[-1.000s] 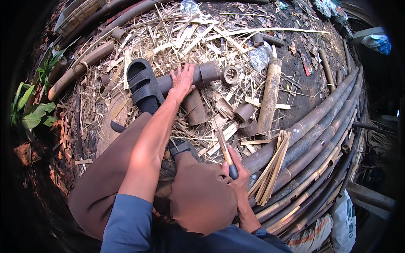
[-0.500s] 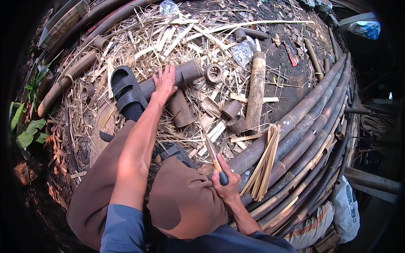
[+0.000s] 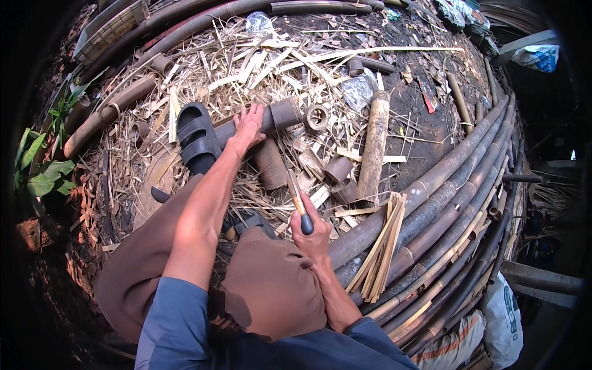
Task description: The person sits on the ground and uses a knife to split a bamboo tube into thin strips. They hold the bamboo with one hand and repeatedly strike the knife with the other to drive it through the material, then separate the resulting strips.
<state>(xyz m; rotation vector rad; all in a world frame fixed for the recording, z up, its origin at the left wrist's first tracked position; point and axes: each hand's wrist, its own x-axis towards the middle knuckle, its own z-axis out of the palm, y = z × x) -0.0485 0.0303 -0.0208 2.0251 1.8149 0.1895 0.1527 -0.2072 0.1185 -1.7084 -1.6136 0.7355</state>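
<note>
A dark bamboo tube (image 3: 285,113) lies across another short piece of bamboo (image 3: 269,163) among pale shavings. My left hand (image 3: 249,126) presses over the tube, fingers curving across its top. My left foot, in a black sandal (image 3: 196,132), rests against the tube's left end. In my right hand (image 3: 312,233) is a saw (image 3: 293,192) with a dark-tipped handle, gripped firmly. Its long thin blade points up and away, its far end reaching the tube just right of my left hand. A cut bamboo ring (image 3: 317,117) lies beside the tube's right end.
Short bamboo offcuts (image 3: 338,168) and an upright-lying pale bamboo length (image 3: 374,145) lie to the right. A bundle of split strips (image 3: 383,250) rests on long bamboo poles (image 3: 425,185) curving along the right. Sacks (image 3: 502,314) stand at lower right; a crate (image 3: 114,31) is far left.
My right hand has moved left and away from me, bringing the saw blade up to the bamboo tube. My left hand stays on the tube. The whole view has shifted slightly.
</note>
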